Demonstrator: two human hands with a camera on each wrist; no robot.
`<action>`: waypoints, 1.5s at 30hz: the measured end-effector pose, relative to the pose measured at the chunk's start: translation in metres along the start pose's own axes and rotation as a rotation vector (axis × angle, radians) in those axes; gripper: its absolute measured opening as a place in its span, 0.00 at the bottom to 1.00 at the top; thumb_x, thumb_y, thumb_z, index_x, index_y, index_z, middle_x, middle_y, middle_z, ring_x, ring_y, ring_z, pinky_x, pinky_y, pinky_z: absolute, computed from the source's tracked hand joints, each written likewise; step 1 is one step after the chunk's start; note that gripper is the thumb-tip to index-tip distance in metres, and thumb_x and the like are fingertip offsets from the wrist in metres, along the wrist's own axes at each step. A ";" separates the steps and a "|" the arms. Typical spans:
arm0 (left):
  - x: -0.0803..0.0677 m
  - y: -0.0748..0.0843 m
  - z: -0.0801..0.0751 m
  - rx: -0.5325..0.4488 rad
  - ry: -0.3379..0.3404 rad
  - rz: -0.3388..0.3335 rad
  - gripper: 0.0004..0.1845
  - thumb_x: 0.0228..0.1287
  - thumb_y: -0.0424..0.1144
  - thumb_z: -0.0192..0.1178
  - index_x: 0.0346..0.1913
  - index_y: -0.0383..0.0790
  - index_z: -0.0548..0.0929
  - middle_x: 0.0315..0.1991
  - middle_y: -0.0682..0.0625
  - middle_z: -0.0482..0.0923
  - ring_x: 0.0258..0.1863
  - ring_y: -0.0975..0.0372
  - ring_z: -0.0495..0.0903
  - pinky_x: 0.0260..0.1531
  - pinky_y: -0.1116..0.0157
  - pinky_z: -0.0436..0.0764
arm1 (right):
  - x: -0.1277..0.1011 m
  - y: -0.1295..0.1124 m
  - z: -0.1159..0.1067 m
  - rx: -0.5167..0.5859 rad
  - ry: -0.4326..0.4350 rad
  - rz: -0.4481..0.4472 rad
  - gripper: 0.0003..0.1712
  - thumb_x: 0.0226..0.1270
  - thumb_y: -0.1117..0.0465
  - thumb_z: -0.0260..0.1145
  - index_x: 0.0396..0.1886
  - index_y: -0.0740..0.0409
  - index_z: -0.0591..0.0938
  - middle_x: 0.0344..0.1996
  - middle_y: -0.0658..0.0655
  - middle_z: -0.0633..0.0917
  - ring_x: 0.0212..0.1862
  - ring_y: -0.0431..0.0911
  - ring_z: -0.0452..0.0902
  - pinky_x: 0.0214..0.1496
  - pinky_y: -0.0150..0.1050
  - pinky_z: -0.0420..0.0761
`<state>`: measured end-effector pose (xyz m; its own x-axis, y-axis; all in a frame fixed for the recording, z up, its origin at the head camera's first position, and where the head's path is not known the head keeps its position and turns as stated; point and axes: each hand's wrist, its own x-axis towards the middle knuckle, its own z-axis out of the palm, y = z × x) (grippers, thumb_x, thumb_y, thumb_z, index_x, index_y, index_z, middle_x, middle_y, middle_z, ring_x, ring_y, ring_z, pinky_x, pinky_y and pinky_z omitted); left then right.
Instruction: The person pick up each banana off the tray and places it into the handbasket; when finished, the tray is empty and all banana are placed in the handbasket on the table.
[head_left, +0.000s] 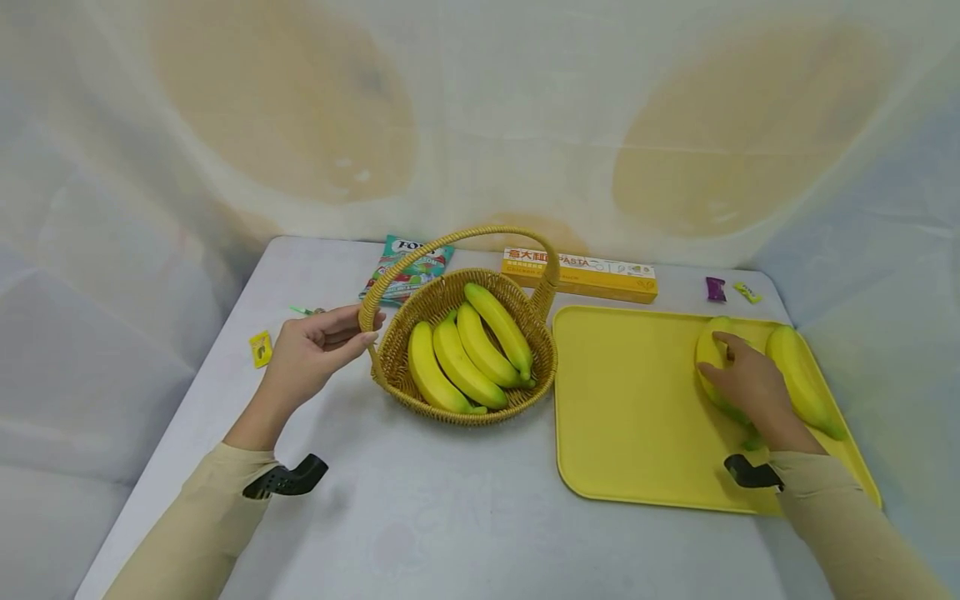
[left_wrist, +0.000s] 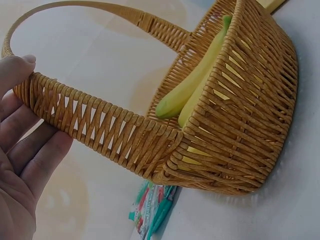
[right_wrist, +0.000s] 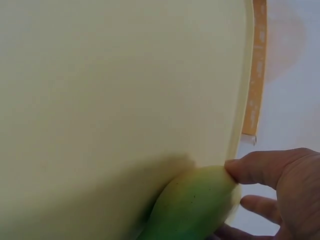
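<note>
Right hand curls its fingers round the near banana on the yellow tray at frame right, left hand pinches the wicker basket handle at centre; a firm mid-fruit grip likely lifts cleanest.

The right hand covers the middle of one banana on the tray, so the grip beneath cannot be made out. The basket handle hides part of the pasta box and the candy bag. Small wrappers at the desk's far edge are too small to read. In the right wrist view, the banana and fingers run off the frame.
</note>
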<state>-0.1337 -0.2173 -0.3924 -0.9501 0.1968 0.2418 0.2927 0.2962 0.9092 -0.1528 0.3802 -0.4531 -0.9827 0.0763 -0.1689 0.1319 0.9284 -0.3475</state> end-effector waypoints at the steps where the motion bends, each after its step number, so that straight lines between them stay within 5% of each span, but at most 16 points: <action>1: 0.000 0.000 0.000 -0.002 0.000 0.001 0.18 0.68 0.36 0.69 0.59 0.37 0.85 0.51 0.42 0.87 0.50 0.65 0.87 0.49 0.69 0.85 | -0.001 -0.001 -0.001 0.006 -0.002 -0.001 0.40 0.74 0.51 0.64 0.74 0.71 0.62 0.58 0.83 0.73 0.54 0.75 0.73 0.53 0.69 0.75; 10: 0.001 0.000 0.000 0.003 0.002 0.005 0.19 0.68 0.37 0.69 0.59 0.36 0.85 0.51 0.43 0.87 0.49 0.65 0.87 0.49 0.69 0.85 | -0.017 -0.025 -0.009 0.096 -0.022 -0.098 0.41 0.76 0.46 0.63 0.78 0.63 0.62 0.62 0.81 0.73 0.56 0.72 0.77 0.49 0.62 0.83; 23: 0.002 0.000 0.000 -0.008 0.000 0.004 0.19 0.68 0.37 0.69 0.59 0.35 0.85 0.51 0.42 0.87 0.50 0.65 0.87 0.49 0.69 0.85 | -0.061 -0.111 -0.026 0.152 -0.098 -0.335 0.35 0.72 0.53 0.69 0.75 0.53 0.71 0.63 0.65 0.79 0.52 0.60 0.82 0.43 0.50 0.87; 28: 0.002 0.000 0.001 -0.011 -0.005 0.002 0.19 0.68 0.37 0.68 0.59 0.33 0.84 0.51 0.43 0.87 0.50 0.65 0.87 0.49 0.69 0.85 | -0.071 -0.143 -0.027 0.186 -0.148 -0.444 0.33 0.71 0.52 0.70 0.73 0.47 0.73 0.65 0.56 0.79 0.51 0.52 0.82 0.48 0.49 0.86; 32: 0.001 0.000 0.000 -0.011 0.003 0.006 0.19 0.68 0.37 0.68 0.59 0.34 0.85 0.51 0.43 0.87 0.49 0.65 0.87 0.48 0.69 0.85 | -0.070 -0.171 -0.020 0.185 -0.172 -0.539 0.32 0.71 0.53 0.71 0.73 0.46 0.74 0.64 0.52 0.80 0.50 0.47 0.81 0.49 0.47 0.85; 38: 0.001 -0.001 0.001 -0.014 0.000 0.016 0.19 0.69 0.36 0.68 0.59 0.34 0.84 0.51 0.42 0.87 0.49 0.65 0.87 0.48 0.68 0.86 | -0.059 -0.215 -0.004 0.124 -0.154 -0.647 0.33 0.68 0.53 0.72 0.72 0.46 0.75 0.48 0.50 0.84 0.42 0.44 0.77 0.38 0.38 0.79; 45: 0.001 0.001 0.001 -0.024 0.002 0.027 0.20 0.68 0.35 0.68 0.59 0.31 0.84 0.51 0.41 0.87 0.49 0.64 0.87 0.47 0.68 0.86 | -0.039 -0.265 0.017 0.052 -0.147 -0.725 0.32 0.69 0.52 0.71 0.72 0.48 0.75 0.52 0.54 0.84 0.42 0.46 0.78 0.45 0.43 0.80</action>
<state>-0.1348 -0.2164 -0.3917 -0.9422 0.2024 0.2669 0.3154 0.2680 0.9103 -0.1474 0.1249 -0.3705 -0.7985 -0.6020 -0.0011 -0.5336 0.7086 -0.4617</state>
